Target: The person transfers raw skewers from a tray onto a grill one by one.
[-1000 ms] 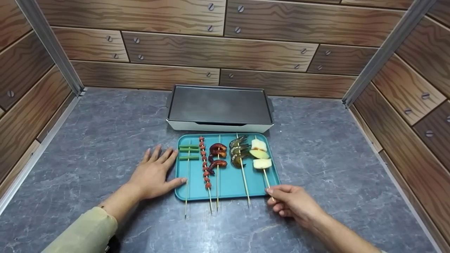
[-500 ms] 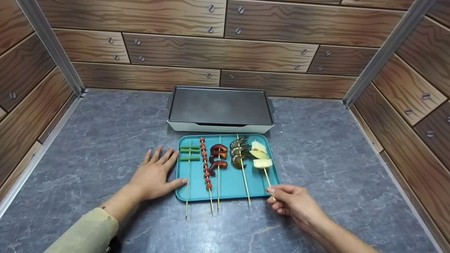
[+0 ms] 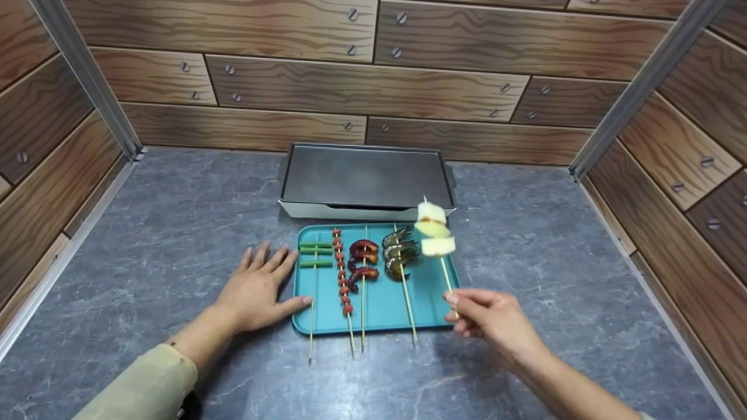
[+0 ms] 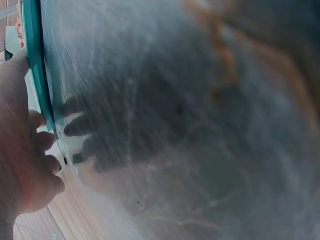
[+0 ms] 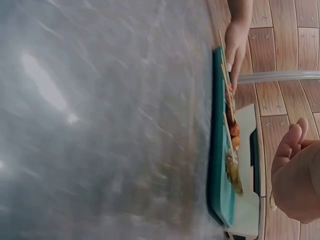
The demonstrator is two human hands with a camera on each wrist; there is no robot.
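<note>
In the head view my right hand (image 3: pixel 487 318) pinches the bare lower end of a skewer (image 3: pixel 437 230) threaded with pale whitish and yellow-green slices, raised above the right side of a teal tray (image 3: pixel 429 303). My left hand (image 3: pixel 257 289) lies with fingers spread at the tray's left edge, its thumb touching the rim. On the tray, from left to right, lie a skewer of green stalks (image 3: pixel 316 264), one of small red pieces (image 3: pixel 340 263), one of dark red curled tentacles (image 3: pixel 365 271) and one of shrimp (image 3: pixel 400 254). In the right wrist view the right hand (image 5: pixel 297 175) hides most of its skewer.
A flat black griddle (image 3: pixel 367 175) with a pale base stands just behind the tray. Wood-patterned panels (image 3: pixel 373 87) wall the grey marbled counter (image 3: pixel 554 245) at the back and both sides. Bare skewer ends overhang the tray's front edge.
My right hand has lifted the skewer of pale slices off the tray, upward and slightly away from me. My left hand has stayed in place, and the other skewers lie as before.
</note>
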